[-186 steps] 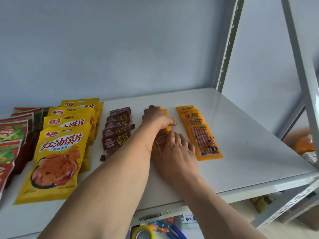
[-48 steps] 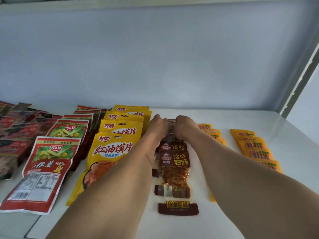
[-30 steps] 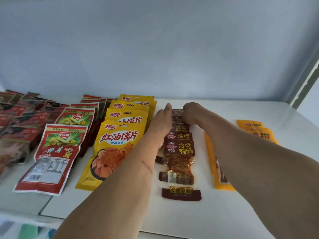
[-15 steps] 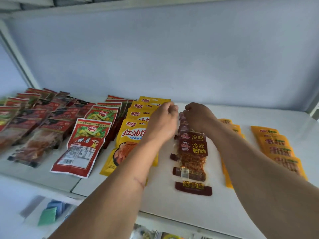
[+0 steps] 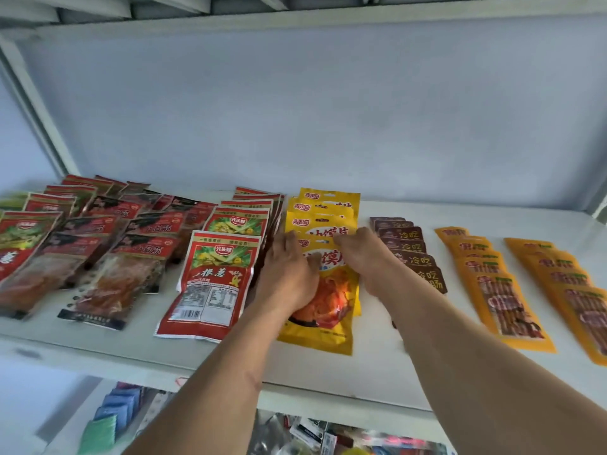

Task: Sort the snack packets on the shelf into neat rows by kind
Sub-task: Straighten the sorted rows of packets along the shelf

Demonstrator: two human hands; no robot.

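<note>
Snack packets lie in rows on the white shelf. From the left there are dark red packets, red-and-green packets, large yellow packets, small brown packets and two rows of orange stick packets. My left hand rests on the left side of the front yellow packet, fingers spread flat. On that packet's right side lies my right hand, with its fingers pointing left across the packet's top. My right forearm hides the front of the brown row.
The blue back wall stands close behind the rows. A grey upright post rises at the left end and another shelf runs overhead. More goods sit on a lower shelf below the front edge.
Both hands have left the back of the brown packet row and moved left onto the front yellow packet. The view has swung left and shows more red packets.
</note>
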